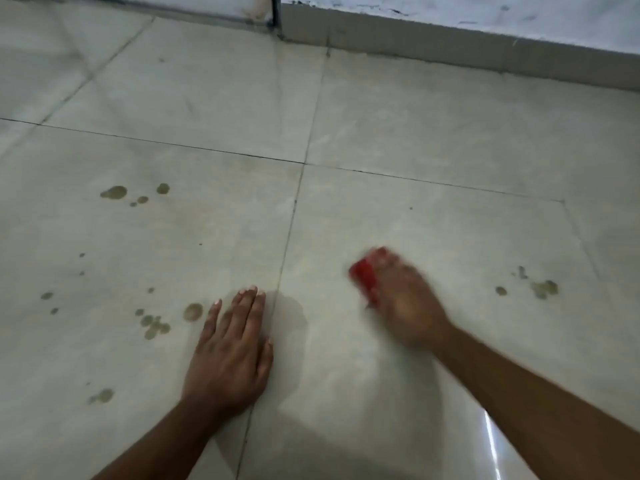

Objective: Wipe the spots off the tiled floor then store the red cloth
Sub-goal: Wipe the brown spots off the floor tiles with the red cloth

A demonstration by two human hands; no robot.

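- The right hand [403, 299] is bunched around the red cloth [363, 277], pressing it to the tiled floor [415, 133]; its blur suggests a scrubbing stroke, and cloth shows only past the fingertips
- The left hand [230, 351] lies flat beside it, fingers together, empty, probably propping the person's weight
- One cloth, two hands
- Brownish spots [156, 323]: roughly fifteen left of the flat hand, a small cluster [543, 289] right of the cloth hand
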